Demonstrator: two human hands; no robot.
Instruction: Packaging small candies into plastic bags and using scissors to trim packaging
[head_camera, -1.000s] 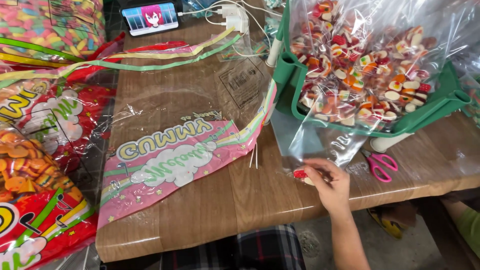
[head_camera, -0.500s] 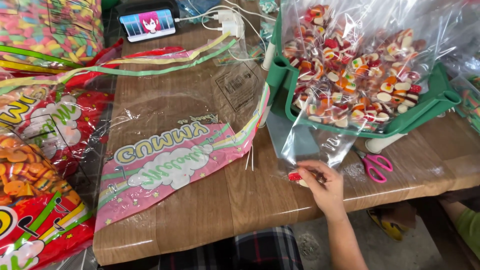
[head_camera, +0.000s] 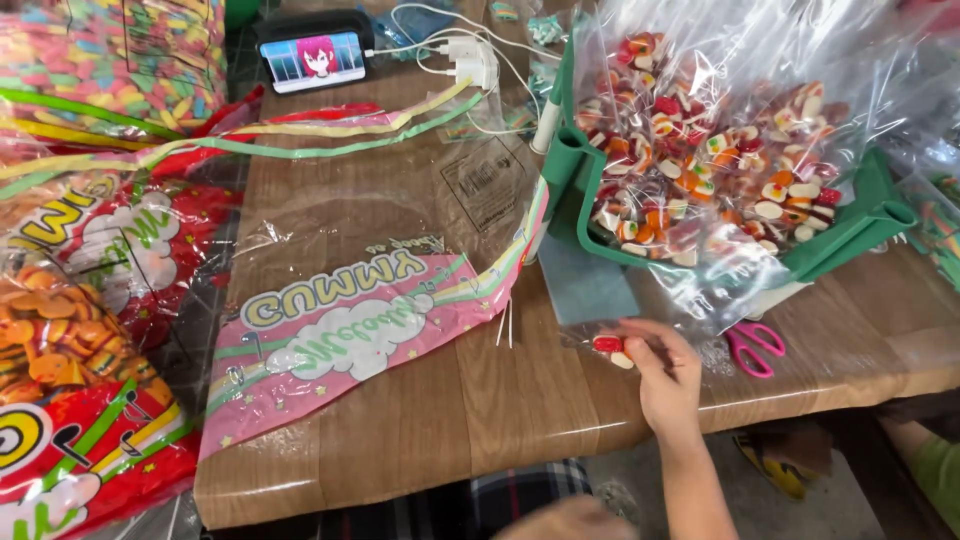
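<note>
Red-and-white gummy candies (head_camera: 612, 350), two small pieces lying close together on the wood-grain tabletop (head_camera: 440, 400), are pinched lightly at their right edge by the fingertips of the right hand (head_camera: 665, 375), whose fingers are curled narrowly and closed on the pieces rather than spread. Compared with a second ago, the hand has barely shifted; the candies remain at the same spot just under the hanging lip of the clear plastic bag of mixed gummies (head_camera: 720, 150), which sits in the green plastic frame stand (head_camera: 850, 235) at about one o'clock from the hand. What has changed is the view, which has tipped slightly, and a blurred shape now shows at the bottom edge at six o'clock, possibly the left hand (head_camera: 565, 520); whether it is open or closed cannot be told. This suggests that the loose pieces are being gathered from the table and have not yet been lifted. Pink-handled scissors (head_camera: 752, 345) lie at three o'clock, just beside the hand, and the flattened pink printed candy wrapper (head_camera: 350, 330) lies well apart at nine o'clock.
</note>
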